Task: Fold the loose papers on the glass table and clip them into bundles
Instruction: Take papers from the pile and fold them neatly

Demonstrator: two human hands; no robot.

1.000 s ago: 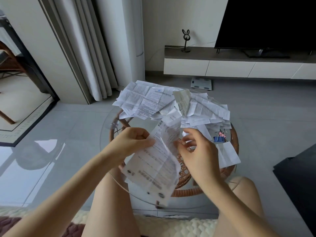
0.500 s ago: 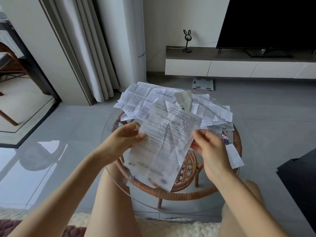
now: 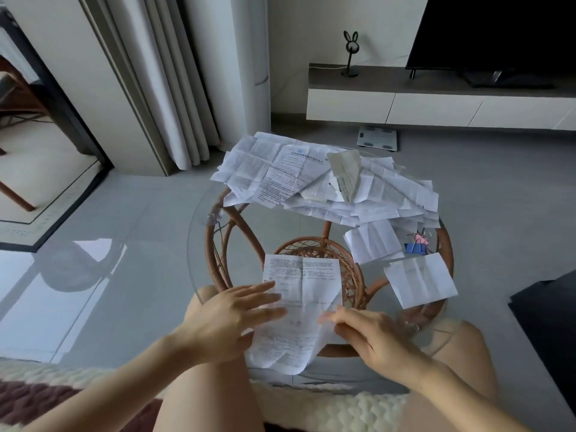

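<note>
A creased printed sheet [image 3: 300, 294] lies flat on the near part of the round glass table [image 3: 199, 251]. My left hand [image 3: 230, 316] rests on its left side with fingers stretched out flat. My right hand [image 3: 371, 335] pinches the sheet's right edge between thumb and fingers. A heap of loose papers [image 3: 327, 182] covers the table's far half. Two folded papers, one [image 3: 374, 241] beside the heap and one [image 3: 420, 279] at the right rim, lie apart. Binder clips [image 3: 416, 243], blue and pink, sit between them.
A rattan frame [image 3: 327, 254] shows under the glass. My knees sit under the near rim. A dark block [image 3: 548, 319] stands at the right, a scale [image 3: 377, 138] on the floor beyond, curtains [image 3: 174, 88] at the back left, and a TV cabinet [image 3: 436, 104] behind.
The sheet that both hands held up in the air now lies flat on the glass. My left hand has let go and spread over it; my right keeps the edge.
</note>
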